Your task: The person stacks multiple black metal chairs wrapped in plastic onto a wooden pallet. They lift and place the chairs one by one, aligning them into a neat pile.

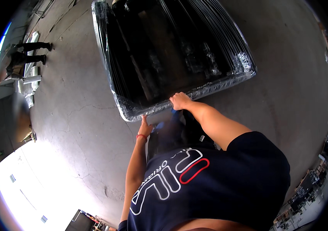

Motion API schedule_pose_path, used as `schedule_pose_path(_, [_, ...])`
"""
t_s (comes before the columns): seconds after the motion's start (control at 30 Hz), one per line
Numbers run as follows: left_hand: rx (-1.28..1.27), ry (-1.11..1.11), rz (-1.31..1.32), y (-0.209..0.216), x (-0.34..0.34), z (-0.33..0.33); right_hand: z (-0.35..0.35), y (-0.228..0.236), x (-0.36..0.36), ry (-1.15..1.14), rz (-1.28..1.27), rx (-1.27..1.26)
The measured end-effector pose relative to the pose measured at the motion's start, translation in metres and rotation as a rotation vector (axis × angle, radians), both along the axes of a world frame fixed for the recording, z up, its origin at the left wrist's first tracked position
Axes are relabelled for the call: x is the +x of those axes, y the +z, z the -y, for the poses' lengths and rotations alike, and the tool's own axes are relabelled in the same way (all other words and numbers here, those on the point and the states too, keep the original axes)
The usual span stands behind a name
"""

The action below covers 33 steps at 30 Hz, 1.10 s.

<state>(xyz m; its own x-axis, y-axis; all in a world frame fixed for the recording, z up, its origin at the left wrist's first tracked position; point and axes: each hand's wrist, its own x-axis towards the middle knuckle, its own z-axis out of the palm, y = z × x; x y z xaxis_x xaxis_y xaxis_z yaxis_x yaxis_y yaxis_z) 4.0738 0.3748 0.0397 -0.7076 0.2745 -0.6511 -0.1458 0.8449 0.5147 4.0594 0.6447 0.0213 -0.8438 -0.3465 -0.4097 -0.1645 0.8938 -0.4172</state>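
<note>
**Both hands at the wrapped pallet's near edge**

The left hand (pixel 145 126) is pressing flat-fingered against the wrapped pallet (pixel 171 50) (black load, clear film); the right hand (pixel 180 101) is resting curled on its rim. The pallet is sitting at twelve o'clock on the concrete floor (pixel 75 115).

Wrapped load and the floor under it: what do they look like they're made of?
Wrapped load: clear glossy plastic film, stretched in layers, judging by shiny streaks and crinkled bunching along the edge; the dark contents underneath can't be identified. Both hands, left and right, rest on that edge. Floor: looks like bare concrete, matte grey, with hairline cracks and stains.
</note>
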Motion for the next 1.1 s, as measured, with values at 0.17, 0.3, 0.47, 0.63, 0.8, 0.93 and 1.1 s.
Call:
schedule_pose_path(0.17, [-0.020,0.015,-0.017,0.010,0.003,-0.006,0.000,-0.008,0.000,-0.006,0.009,0.018])
schedule_pose_path(0.3, [-0.131,-0.008,0.027,0.026,-0.009,-0.014,-0.003,-0.010,0.001,0.012,0.040,0.020])
schedule_pose_path(0.47, [-0.103,-0.001,-0.091,0.011,-0.011,-0.002,0.001,-0.005,-0.001,0.011,0.031,0.032])
schedule_pose_path(0.63, [-0.122,0.021,-0.061,0.018,-0.008,-0.014,0.001,-0.018,0.002,0.005,-0.023,0.040])
schedule_pose_path(0.8, [-0.132,0.040,-0.060,0.022,-0.007,-0.014,0.001,-0.009,-0.004,-0.026,0.071,-0.006])
schedule_pose_path(0.93, [0.081,0.074,-0.347,-0.018,0.010,0.014,-0.006,-0.004,-0.002,-0.040,0.092,-0.109])
schedule_pose_path(1.1, [0.137,0.465,-0.173,0.011,-0.017,0.019,-0.011,-0.009,0.003,-0.100,0.083,-0.173])
